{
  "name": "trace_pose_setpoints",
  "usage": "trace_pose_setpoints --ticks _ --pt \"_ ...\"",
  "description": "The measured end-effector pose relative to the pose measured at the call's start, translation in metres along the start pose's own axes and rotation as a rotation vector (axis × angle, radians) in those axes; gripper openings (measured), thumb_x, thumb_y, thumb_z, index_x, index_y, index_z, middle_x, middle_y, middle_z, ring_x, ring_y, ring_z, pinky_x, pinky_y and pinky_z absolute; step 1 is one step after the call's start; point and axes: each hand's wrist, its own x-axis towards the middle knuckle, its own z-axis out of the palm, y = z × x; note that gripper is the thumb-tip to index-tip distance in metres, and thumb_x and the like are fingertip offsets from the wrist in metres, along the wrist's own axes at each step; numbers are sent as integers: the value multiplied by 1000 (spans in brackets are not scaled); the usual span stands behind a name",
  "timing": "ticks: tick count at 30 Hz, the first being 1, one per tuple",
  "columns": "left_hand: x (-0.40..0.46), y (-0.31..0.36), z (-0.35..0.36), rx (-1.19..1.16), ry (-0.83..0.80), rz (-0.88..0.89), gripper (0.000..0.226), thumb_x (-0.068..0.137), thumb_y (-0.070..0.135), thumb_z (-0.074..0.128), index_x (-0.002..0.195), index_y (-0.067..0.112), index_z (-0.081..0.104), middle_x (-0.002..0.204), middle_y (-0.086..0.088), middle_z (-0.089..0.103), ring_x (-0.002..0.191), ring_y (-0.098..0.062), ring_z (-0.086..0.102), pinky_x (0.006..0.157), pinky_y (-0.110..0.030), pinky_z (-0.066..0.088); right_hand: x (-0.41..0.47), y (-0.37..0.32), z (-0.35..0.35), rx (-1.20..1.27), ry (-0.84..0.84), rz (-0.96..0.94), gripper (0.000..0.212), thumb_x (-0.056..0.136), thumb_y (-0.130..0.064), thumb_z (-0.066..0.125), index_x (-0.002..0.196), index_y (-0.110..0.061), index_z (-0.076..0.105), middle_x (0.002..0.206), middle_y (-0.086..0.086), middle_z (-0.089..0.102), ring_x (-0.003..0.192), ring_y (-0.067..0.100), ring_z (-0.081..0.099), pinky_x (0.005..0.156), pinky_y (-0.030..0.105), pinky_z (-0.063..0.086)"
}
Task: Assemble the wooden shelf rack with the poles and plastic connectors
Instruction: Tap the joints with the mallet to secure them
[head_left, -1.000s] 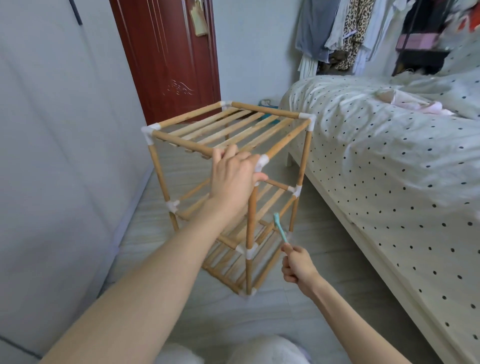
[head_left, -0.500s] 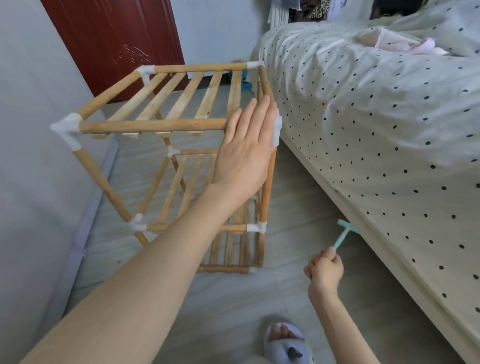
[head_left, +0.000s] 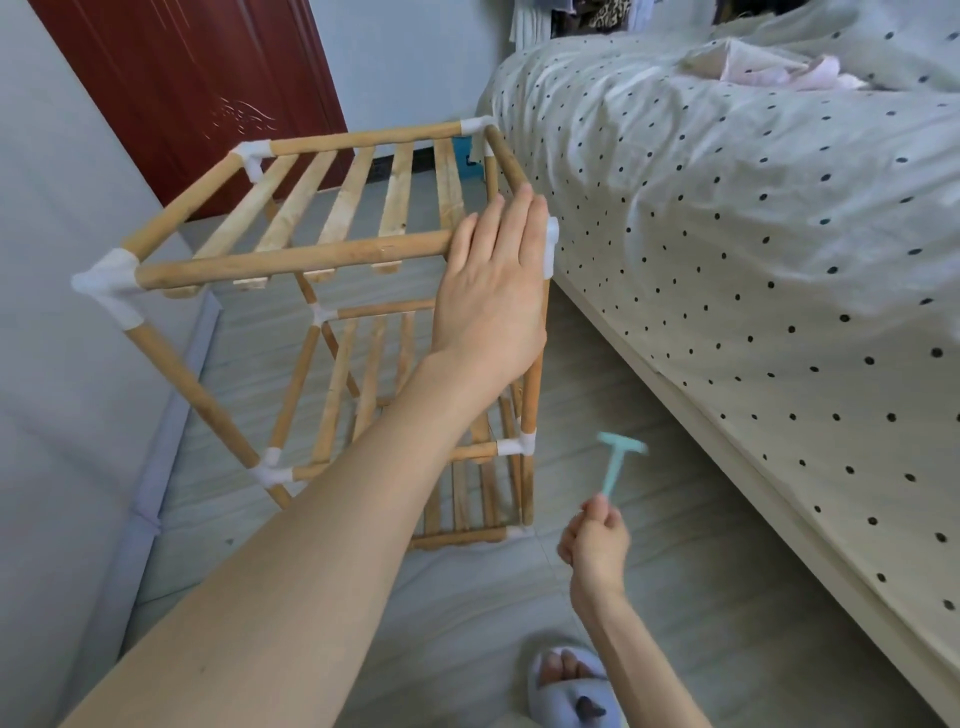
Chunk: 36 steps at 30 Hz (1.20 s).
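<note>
**Steadying a light frame by its corner**

Here, my left hand (head_left: 491, 291) lies flat, fingers straight and together, pressed against the near right top corner of the wooden shelf rack (head_left: 332, 291). It grasps nothing; the palm covers the end of the front top pole (head_left: 291, 260) and the fingertips reach beside the white plastic connector (head_left: 551, 249) that peeks out at that corner. My right hand (head_left: 595, 540) is lower and well apart from the rack, its grip pinched round the handle of a small teal mallet (head_left: 618, 462), head up and blurred.

The rack stands on the floor (head_left: 649, 597) between the grey wall (head_left: 62, 415) and the bed (head_left: 779, 260), close to the bed's edge. It shows slatted tiers, round uprights and white connectors at every joint I can see, so I judge it nearly or fully put together.

As to handling, I take it for a light thing: thin poles, open slats. The wood is stiff, but the joints look push-fit, so the frame may rack or a pole may slip out if I lift by one rail. Better to hold at a corner, close to a connector, or by an upright just under it. The smooth round poles give little purchase to a flat palm. If a joint needs tapping home, I would brace the opposite side first.

My slippered foot (head_left: 566, 686) is near the base.
</note>
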Motion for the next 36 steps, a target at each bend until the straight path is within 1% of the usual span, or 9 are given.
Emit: trace_pose_setpoints --ticks 5,8,12,15,20,24,28,32,36 --pt "-1 0 0 -6 7 -1 70 92 12 47 149 6 7 158 -9 6 145 -24 6 117 -35 -3 -1 10 -1 -326 -146 -66 28 101 -22 32 78 -11 43 53 -2 38 42 11 33 42 26 30" --pt "-1 -1 -3 -29 -12 8 75 88 10 50 149 6 8 158 -9 5 145 -24 5 117 -35 -4 -8 11 -21 -615 -35 -344 24 100 -22 37 79 -14 47 57 -1 43 50 15 38 54 35 35" --pt "-2 -5 -7 -57 -34 22 79 86 6 51 149 8 3 159 -8 -1 146 -22 0 115 -32 -8 -17 0 -30 -980 -185 -697 14 98 -27 43 96 -16 51 49 -11 39 49 20 46 50 33 29" --pt "-4 -5 -8 -69 -60 20 79 86 5 49 149 8 2 159 -8 -3 146 -21 -2 116 -33 -8 -20 -19 -17 -897 -134 -907 22 96 -30 41 95 -11 52 48 -11 39 41 20 45 42 32 32" --pt "-6 -7 -12 -85 -65 11 76 87 5 46 150 8 2 159 -7 -2 146 -22 -1 116 -33 -8 -12 -13 -8 -1289 -236 -569 29 101 -32 30 111 -10 48 91 12 67 85 35 61 63 35 39" --pt "-6 -7 -10 -86 -55 13 76 88 7 48 150 9 4 159 -6 0 146 -21 0 116 -33 -7 -20 -14 0 -1000 -134 -784 29 96 -42 24 88 -19 39 55 -6 48 52 29 54 47 31 31" --pt "-5 -7 -10 -98 -67 3 76 88 8 48 150 10 3 159 -5 0 146 -20 -1 115 -33 -9 -10 -19 1 -1237 -203 -597 28 101 -35 26 103 -14 45 82 10 64 81 37 60 61 34 36" --pt "-4 -7 -7 -112 -53 0 76 87 8 48 150 11 5 159 -3 1 145 -19 -1 115 -31 -10 -16 -27 6 -1010 -166 -791 35 98 -39 27 93 -10 47 61 3 53 56 32 54 53 43 43" --pt "-2 -5 -9 -133 -67 -11 76 87 8 48 150 11 6 159 -3 3 145 -19 0 114 -31 -10 -6 -25 -1 -1225 -233 -539 31 102 -34 26 100 -11 47 87 12 64 83 35 59 66 38 42"
